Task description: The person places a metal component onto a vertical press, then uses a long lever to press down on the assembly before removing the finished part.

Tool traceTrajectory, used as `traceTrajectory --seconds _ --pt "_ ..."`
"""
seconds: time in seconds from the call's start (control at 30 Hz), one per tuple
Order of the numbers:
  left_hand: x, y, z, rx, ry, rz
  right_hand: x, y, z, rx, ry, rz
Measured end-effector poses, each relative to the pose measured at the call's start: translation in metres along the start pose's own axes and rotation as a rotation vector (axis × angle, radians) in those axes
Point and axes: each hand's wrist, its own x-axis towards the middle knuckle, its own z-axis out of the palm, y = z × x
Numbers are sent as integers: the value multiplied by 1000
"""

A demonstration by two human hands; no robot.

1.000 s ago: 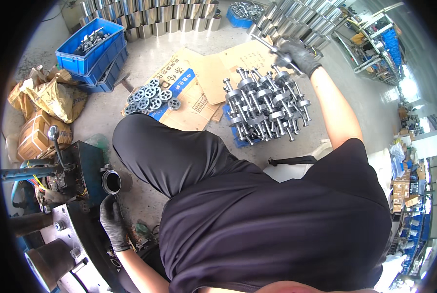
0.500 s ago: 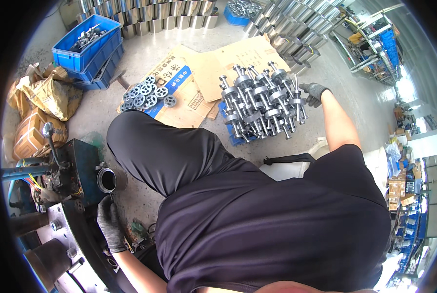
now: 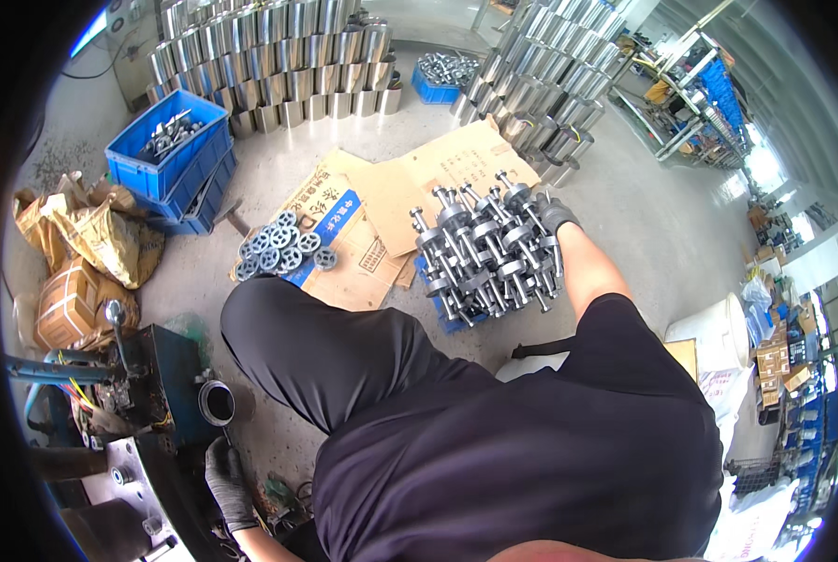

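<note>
My right hand (image 3: 557,216), in a dark grey glove, is at the upper right edge of a pile of metal shafts (image 3: 485,248). Its fingers are closed round the end of one shaft, partly hidden by the glove. Each shaft carries a thick round disc, and the stack rests on something blue. Low on the left, my gloved left hand (image 3: 227,480) hangs beside a machine (image 3: 161,384), with its fingers stretched out and nothing visible in them. Just above that hand, a short metal tube (image 3: 218,403) shows its open end.
Several spoked grey wheels (image 3: 283,245) lie on flattened cardboard (image 3: 358,281). Blue crates (image 3: 171,159) with metal parts are stacked at the far left, near brown sacks (image 3: 110,234). Shiny metal cylinders (image 3: 279,70) stand in rows at the back. A white bucket (image 3: 709,332) is at the right.
My right hand has moved left from beside the pile onto its edge and closed on a shaft. The whole view has shifted, so things sit lower. My left hand stays by the machine.
</note>
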Motion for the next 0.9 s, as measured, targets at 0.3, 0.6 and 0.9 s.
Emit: traceTrajectory --seconds 0.3,0.6,0.9 --pt "11 -19 5 121 -77 -4 29 3 11 -213 -147 -41" --pt "13 -40 8 121 -105 -60 7 -21 -16 -322 -299 -129" --pt "7 0 5 107 -79 10 8 -33 -29 -356 -300 -102"
